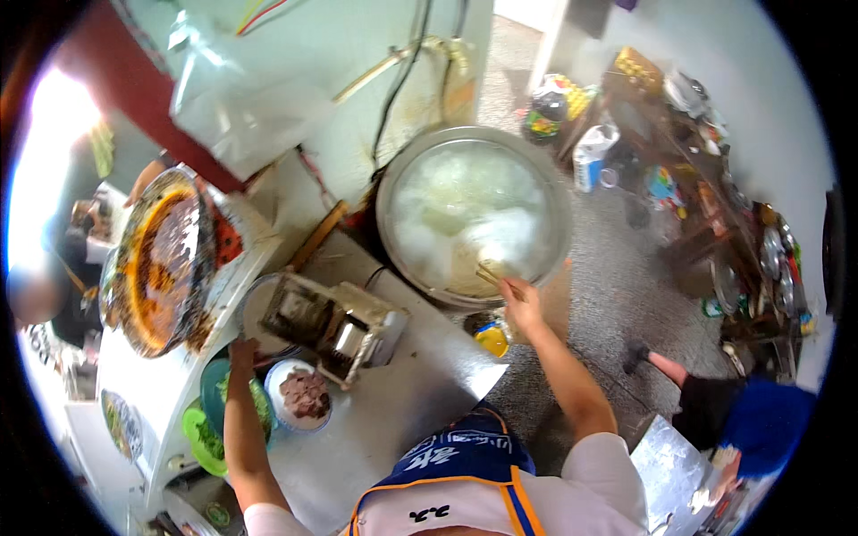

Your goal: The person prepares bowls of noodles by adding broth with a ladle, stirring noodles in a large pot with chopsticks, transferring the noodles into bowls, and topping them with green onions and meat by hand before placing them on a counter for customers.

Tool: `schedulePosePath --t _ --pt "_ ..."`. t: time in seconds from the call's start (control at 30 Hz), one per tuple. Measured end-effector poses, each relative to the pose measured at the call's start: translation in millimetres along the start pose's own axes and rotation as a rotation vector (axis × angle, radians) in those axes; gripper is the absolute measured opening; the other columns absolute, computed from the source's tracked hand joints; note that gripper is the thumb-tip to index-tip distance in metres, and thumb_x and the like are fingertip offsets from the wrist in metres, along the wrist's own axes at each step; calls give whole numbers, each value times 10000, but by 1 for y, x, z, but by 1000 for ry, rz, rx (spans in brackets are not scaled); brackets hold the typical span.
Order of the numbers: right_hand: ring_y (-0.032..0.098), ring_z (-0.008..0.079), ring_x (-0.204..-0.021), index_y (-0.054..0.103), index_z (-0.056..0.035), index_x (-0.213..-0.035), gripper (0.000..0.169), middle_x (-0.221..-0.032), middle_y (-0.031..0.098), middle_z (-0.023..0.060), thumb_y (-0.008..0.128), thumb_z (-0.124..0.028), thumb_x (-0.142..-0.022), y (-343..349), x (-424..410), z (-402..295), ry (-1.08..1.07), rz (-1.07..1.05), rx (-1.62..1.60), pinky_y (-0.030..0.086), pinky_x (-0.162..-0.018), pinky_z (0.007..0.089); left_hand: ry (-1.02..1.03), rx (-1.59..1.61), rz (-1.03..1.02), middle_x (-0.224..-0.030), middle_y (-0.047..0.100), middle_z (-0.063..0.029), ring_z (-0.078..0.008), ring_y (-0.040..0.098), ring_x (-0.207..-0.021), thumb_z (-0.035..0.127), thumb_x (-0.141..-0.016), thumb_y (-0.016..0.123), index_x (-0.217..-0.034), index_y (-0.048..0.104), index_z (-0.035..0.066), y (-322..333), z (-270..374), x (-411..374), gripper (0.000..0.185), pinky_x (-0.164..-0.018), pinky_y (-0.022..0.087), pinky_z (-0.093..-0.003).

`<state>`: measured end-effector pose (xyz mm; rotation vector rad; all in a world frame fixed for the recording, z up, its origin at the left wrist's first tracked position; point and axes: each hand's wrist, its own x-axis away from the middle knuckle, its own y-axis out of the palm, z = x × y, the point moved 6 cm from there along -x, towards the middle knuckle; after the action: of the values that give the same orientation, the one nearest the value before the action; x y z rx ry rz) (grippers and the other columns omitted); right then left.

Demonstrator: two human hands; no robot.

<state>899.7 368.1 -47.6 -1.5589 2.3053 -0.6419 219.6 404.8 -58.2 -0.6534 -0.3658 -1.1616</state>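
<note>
My right hand (pixel 521 303) grips a pair of chopsticks (pixel 488 273) near the front rim of a large metal pot (pixel 563 221). Their far ends reach into cloudy, steaming liquid (pixel 469 194) that partly hides them. My left hand (pixel 244 353) is at the near side of a pale round basin (pixel 258 311), its fingers small and dark in the picture. Whether it holds anything cannot be made out. Below my left forearm is a teal bowl (pixel 213 382) with chopped greens. Beside that, a white bowl (pixel 276 395) contains pieces of meat (pixel 305 394).
A boxy metal machine with a roller (pixel 348 338) stands on the metal table (pixel 395 409). At left is a wide pan of orange-red oily food (pixel 161 261), with a person (pixel 77 281) beyond. Another person (pixel 751 422) is at lower right; a cluttered rack (pixel 710 221) lines the right wall.
</note>
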Motion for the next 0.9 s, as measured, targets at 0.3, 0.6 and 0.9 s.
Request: schedulePosePath --t 0.3,0.6,0.9 --pt "609 146 -676 604 47 -972 271 -797 621 74 557 -199 -868 -1 2 12 5 22 -232 490 -628 246 204 -177 12 -582 567 -159 -311 597 -468 129 -740 578 -841 536 -92 -2 49 0 247 -383 513 -372" --pt "619 150 -705 592 47 -958 296 -824 621 94 552 -234 -873 -50 26 -36 28 -21 -215 496 -638 244 121 -201 -14 -774 624 -190 -296 624 -576 233 -723 650 -804 592 -22 16 33 -5 274 -492 534 -409" --pt "565 142 -776 587 34 -978 270 -894 591 97 508 -211 -897 -112 120 -85 -212 200 -42 475 -710 259 239 -520 -134 -784 621 -176 -277 626 -740 86 -751 545 -912 544 -73 17 33 -32 226 -540 542 -330"
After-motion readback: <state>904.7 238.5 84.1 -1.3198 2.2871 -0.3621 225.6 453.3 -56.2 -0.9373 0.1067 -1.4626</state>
